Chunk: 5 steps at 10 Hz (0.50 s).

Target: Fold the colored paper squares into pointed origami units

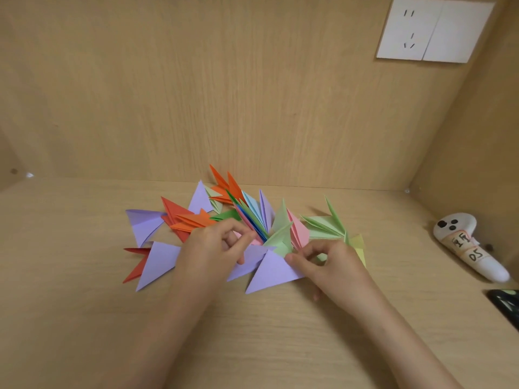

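Left hand and right hand both pinch a lilac pointed folded paper unit on the wooden counter, beside a pile of multicoloured folded paper units.

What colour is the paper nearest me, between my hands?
The paper is light purple, head view.

A pale wooden counter was strewn at its far middle with folded paper units; a white labelled controller and a dark object were laid at right.
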### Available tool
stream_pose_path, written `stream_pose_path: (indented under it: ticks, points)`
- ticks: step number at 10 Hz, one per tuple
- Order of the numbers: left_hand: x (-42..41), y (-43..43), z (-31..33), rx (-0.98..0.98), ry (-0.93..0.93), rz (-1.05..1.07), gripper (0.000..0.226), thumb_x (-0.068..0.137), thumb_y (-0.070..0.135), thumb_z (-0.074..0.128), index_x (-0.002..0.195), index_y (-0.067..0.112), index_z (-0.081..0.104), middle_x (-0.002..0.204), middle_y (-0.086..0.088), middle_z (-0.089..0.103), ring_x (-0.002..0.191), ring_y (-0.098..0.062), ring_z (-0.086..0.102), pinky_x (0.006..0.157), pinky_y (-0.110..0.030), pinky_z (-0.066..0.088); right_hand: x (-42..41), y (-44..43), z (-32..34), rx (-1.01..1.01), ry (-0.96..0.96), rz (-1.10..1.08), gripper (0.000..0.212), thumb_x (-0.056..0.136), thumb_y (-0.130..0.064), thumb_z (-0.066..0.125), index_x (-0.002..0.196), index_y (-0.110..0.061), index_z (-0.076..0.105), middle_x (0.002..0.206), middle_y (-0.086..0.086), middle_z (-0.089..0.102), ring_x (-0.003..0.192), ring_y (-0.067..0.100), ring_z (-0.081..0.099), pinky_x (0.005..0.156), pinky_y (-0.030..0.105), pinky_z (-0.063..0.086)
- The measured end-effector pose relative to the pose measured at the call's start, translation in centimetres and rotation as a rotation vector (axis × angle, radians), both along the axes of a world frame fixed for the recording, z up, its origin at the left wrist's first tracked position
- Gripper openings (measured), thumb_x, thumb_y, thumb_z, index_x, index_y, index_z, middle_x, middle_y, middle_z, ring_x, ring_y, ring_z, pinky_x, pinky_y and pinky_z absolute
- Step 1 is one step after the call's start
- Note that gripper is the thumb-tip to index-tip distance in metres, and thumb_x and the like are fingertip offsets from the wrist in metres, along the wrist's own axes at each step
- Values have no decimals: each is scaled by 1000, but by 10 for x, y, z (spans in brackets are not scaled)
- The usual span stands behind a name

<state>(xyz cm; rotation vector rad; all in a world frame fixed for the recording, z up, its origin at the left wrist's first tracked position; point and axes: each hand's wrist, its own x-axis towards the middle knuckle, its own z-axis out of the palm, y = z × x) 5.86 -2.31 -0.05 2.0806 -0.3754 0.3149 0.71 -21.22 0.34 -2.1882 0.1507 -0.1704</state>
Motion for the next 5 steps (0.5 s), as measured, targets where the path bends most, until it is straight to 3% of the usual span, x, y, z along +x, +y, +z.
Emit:
stream_pose_path:
  ticks: [1,2,3,5]
  points:
    - [0,-2,-3,33,-14,6,18,85,21,67,69,27,63,51,9,61,43,-5,48,52,-24,37,0,3,2,-22,-143,-41,26,84,-35,69,67,-15,65,50,-12,52,40,6,40,43,14,27]
    - [1,-3,-5,40,-35,-2,16,85,22,66,71,27,63,53,9,62,45,-5,48,53,-24,36,1,3,4,-7,-346,-105,31,88,-27,62,61,-13,61,55,-10,54,46,10,40,47,17,27]
    - [2,-3,-4,-11,-38,-3,18,88,28,64,70,26,63,51,8,61,43,-7,47,51,-25,37,2,0,4,42,-448,-176,36,92,-23,58,59,-7,58,61,4,59,49,15,39,51,25,29]
    - [0,-1,-4,-153,-88,27,42,84,58,43,70,24,62,50,6,57,49,-17,53,56,-40,46,3,0,0,79,-442,-185,42,94,-25,56,58,-2,54,55,14,50,47,7,31,49,28,25]
